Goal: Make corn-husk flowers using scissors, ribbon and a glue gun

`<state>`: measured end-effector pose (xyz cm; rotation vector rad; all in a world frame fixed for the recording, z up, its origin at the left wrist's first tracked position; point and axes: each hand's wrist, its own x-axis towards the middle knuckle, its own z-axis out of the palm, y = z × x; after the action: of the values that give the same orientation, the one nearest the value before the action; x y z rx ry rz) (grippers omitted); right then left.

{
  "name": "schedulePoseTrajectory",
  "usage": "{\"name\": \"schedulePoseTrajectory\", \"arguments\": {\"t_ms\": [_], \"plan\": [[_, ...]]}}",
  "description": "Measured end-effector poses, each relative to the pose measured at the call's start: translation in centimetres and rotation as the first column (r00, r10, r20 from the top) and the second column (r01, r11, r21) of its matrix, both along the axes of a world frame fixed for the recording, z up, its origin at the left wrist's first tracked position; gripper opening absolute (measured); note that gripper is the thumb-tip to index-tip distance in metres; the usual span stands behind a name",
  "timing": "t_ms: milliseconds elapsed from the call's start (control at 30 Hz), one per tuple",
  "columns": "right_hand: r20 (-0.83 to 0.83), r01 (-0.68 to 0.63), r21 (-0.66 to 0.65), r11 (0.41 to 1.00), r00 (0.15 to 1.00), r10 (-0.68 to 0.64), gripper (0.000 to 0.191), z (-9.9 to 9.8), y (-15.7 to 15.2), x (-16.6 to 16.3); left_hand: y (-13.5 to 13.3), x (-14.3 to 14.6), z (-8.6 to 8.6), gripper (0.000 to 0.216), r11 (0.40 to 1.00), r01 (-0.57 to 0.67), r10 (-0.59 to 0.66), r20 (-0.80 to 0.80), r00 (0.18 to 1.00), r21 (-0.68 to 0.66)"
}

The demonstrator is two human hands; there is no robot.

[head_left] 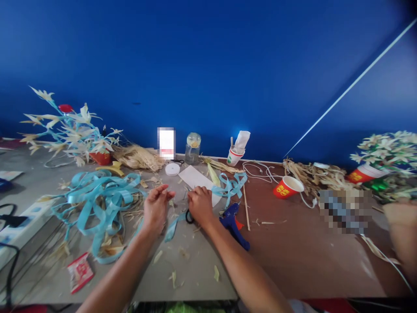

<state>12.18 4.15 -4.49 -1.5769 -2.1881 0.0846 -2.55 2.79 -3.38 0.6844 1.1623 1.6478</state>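
My left hand (157, 208) hovers over the table with its fingers curled and the tips together. Whatever they pinch is too small to make out. To its right, my right hand (201, 205) is closed, knuckles up, and its fingertips are hidden. A black loop like a scissors handle (189, 216) shows at its near side; I cannot tell whether the hand holds it. Between the hands lies a short piece of light-blue ribbon (172, 229). A big tangle of the same ribbon (97, 208) is left of my left hand. A blue glue gun (233, 224) lies beside my right forearm.
Corn-husk flowers (78, 126) stand at the left, and others (387, 148) at the right. Along the wall are a glass jar (193, 150), a white cup (235, 156) and dried husks (140, 158). A red paper cup (286, 188), cable (260, 171) and power strip (29, 221) lie around. Another person's arm (402, 230) reaches in.
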Motion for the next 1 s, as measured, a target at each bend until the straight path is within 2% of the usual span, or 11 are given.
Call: {"name": "schedulePoseTrajectory", "arguments": {"t_ms": [67,133,167,233,300,333,400,500,600,800,1000], "plan": [[0.011,-0.010,-0.007,1.000,1.000,0.010,0.016,0.3,-0.4,-0.2,0.2,0.4,-0.4,0.029,0.996,0.074,-0.081,-0.202,0.976,-0.043],[-0.024,0.006,0.001,1.000,1.000,-0.006,0.019,0.7,-0.6,-0.2,0.5,0.8,-0.7,0.023,0.991,0.124,-0.129,-0.522,0.843,-0.045],[-0.053,0.025,0.013,1.000,0.998,-0.024,0.020,0.8,-0.6,-0.1,0.8,0.9,-0.7,0.021,0.989,0.142,-0.127,-0.692,0.711,-0.035],[-0.119,0.075,0.045,0.996,0.991,-0.070,0.021,1.1,-0.5,0.3,1.3,1.3,-0.7,0.020,0.983,0.175,-0.120,-0.927,0.356,-0.060],[-0.171,0.117,0.069,0.991,0.980,-0.104,0.019,1.2,-0.2,0.7,1.7,1.9,-0.6,0.022,0.974,0.158,-0.171,-0.985,0.027,-0.165],[-0.190,0.132,0.078,0.988,0.975,-0.116,0.018,1.3,-0.1,0.8,1.9,2.2,-0.5,0.023,0.966,0.131,-0.211,-0.974,-0.085,-0.221],[-0.213,0.147,0.091,0.985,0.969,-0.125,0.016,1.3,0.0,1.0,2.2,2.7,-0.5,0.023,0.949,0.078,-0.282,-0.934,-0.219,-0.304],[-0.223,0.152,0.098,0.984,0.967,-0.127,0.016,1.3,0.2,1.2,2.7,3.1,-0.7,0.025,0.931,0.045,-0.336,-0.897,-0.288,-0.363],[-0.228,0.152,0.099,0.983,0.965,-0.126,0.017,1.3,0.3,1.2,3.1,2.6,-0.8,0.025,0.932,0.033,-0.336,-0.894,-0.296,-0.361],[-0.281,0.143,0.103,0.984,0.953,-0.109,0.018,1.0,0.5,1.1,3.2,0.2,0.3,0.026,0.946,-0.005,-0.323,-0.944,-0.067,-0.323],[-0.288,0.158,0.117,0.980,0.950,-0.119,0.017,0.7,0.6,0.9,2.2,1.2,0.5,0.028,0.940,0.080,-0.317,-0.934,-0.162,-0.333]]}}
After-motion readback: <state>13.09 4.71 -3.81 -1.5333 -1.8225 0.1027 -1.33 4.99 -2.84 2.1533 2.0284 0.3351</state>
